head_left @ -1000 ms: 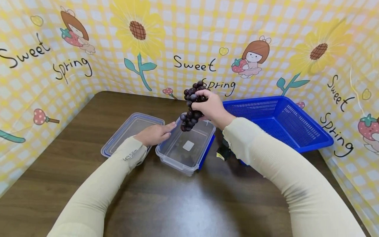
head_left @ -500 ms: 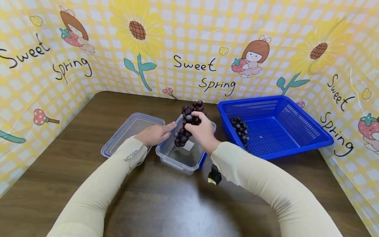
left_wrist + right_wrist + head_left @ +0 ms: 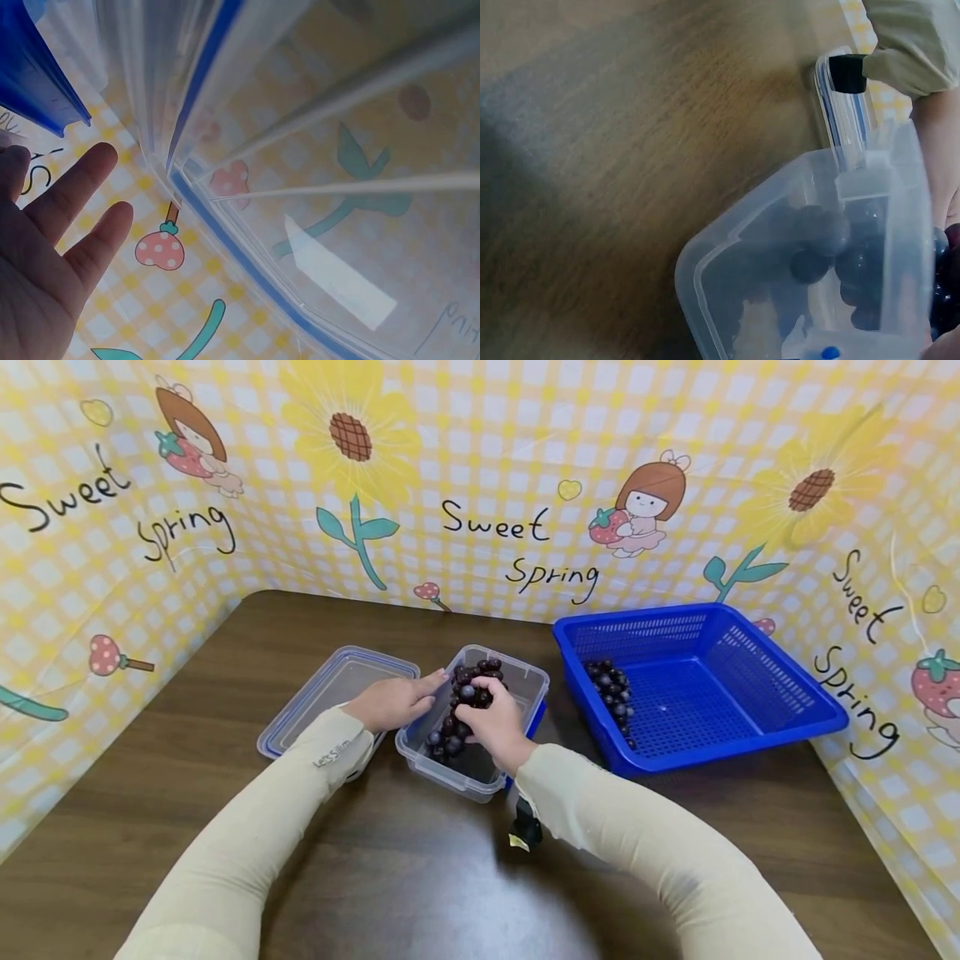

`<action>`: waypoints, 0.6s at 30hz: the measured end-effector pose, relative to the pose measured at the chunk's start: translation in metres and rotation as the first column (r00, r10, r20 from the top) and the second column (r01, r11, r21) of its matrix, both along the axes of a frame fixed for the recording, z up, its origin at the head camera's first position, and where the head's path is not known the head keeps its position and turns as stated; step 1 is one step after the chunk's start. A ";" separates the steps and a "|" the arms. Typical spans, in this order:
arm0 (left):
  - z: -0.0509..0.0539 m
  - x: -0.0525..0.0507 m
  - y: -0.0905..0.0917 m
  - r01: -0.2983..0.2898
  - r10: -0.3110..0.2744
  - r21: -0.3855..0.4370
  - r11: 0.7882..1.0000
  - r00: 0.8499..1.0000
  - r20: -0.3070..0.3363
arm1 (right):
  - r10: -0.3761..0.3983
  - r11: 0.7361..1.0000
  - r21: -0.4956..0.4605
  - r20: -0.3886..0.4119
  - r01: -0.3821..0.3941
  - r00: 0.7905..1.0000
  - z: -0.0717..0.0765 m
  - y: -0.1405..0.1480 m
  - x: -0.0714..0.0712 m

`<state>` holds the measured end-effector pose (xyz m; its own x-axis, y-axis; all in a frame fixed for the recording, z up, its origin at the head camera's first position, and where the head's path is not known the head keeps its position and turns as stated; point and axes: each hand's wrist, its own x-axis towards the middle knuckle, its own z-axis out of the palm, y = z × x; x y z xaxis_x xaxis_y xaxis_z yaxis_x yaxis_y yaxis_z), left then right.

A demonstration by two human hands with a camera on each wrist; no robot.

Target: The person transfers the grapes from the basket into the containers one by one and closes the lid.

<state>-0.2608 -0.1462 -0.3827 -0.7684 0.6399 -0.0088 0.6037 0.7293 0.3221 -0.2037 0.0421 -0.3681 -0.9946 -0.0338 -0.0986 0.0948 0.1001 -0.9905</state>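
My right hand (image 3: 497, 722) grips a bunch of dark grapes (image 3: 467, 692) down inside a clear plastic box (image 3: 474, 789), thumb and fingers around its upper side. Through the box wall (image 3: 742, 277) in the right wrist view, the dark grapes (image 3: 862, 262) show. With fingers extended, my left hand (image 3: 393, 702) rests at the box's left rim. In the left wrist view the left hand (image 3: 52, 240) has its fingers spread. A clear lid with a blue seal (image 3: 330, 681) lies left of the box, partly under the left forearm.
A blue basket (image 3: 720, 693) stands at the right with another bunch of dark grapes (image 3: 613, 693) along its left side. Something blue (image 3: 537, 718) shows at the box's right side. A patterned cloth (image 3: 480, 468) hangs behind the wooden table (image 3: 420, 877).
My right hand has moved down and toward me, bringing the grapes from above the box into it. The basket's grapes, hidden by the arm at first, are in view. The left hand stays in place.
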 end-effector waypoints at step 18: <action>0.007 0.006 0.003 -0.015 0.015 -0.040 0.999 1.000 0.021 | 0.034 0.936 0.353 -0.065 -0.009 0.997 -0.013 -0.006 -0.006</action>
